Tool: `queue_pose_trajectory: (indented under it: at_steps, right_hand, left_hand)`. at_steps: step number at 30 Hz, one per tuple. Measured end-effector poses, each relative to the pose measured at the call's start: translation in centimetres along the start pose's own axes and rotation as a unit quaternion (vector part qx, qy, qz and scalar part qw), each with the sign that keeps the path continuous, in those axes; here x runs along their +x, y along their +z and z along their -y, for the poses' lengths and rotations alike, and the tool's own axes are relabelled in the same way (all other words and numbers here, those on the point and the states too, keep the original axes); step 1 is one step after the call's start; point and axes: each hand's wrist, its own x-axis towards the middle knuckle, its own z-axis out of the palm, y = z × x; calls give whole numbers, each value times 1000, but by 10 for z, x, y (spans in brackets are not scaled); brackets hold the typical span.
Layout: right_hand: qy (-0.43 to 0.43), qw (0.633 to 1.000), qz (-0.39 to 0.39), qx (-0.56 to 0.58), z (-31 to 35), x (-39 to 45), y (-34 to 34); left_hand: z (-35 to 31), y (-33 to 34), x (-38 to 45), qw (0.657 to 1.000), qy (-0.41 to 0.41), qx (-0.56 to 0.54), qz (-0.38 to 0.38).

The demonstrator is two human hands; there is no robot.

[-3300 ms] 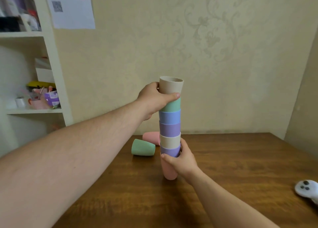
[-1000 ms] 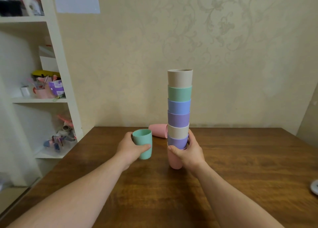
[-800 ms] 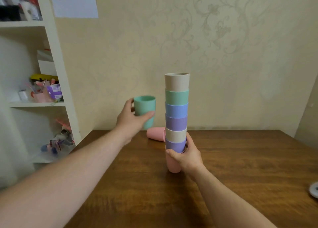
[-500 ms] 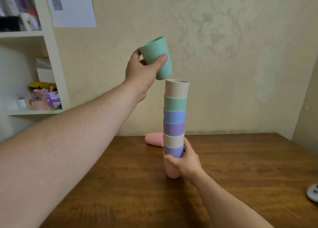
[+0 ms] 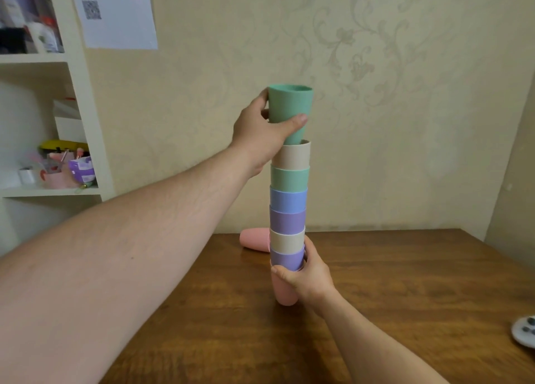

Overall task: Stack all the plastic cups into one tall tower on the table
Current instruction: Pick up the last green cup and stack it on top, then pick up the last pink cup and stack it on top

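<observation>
Pink cup (image 5: 254, 238) lies behind tower (image 5: 288, 209), seemingly touching.

One head-worn wide-angle view, facing forward and slightly down, close over the table (image 5: 405, 267) toward the wall (image 5: 376, 123).

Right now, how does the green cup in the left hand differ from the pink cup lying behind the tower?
The green cup is upright, mouth up; the loose pink cup lies on its side. The green cup is gripped by the left hand and entering the tower's top beige cup; the pink cup rests untouched on the table. Both look the same shape.
</observation>
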Motion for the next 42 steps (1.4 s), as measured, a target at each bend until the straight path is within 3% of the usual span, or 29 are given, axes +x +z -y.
queue_pose_trajectory:
  at_steps: [3,12,16,23,32,35,38,42]
  right_hand:
    - [-1,1000,20,11,2,3,-3]
    - [-11,998,28,59,8,0,1]
    - [-19,994,-16,106,29,8,-1]
    - [-39,997,-10,63,35,20,-5]
    - [-40,994,-54,85,29,45,-22]
    - [-41,993,-64,90,24,52,-24]
    - [-48,993,-58,95,20,56,-22]
    - [-58,993,-59,87,14,55,-15]
  left_hand:
    - [15,1,-8,999,-18,37,14]
    - [32,5,-16,997,-70,-14,-23]
    - [36,6,-19,997,-65,-20,-25]
    - [47,6,-19,997,-63,-15,-39]
    - [66,22,-5,997,-69,-15,43]
    - [84,29,-3,992,-86,18,86]
    - [110,26,-10,989,-113,52,78]
    - [170,10,-26,963,-170,194,80]
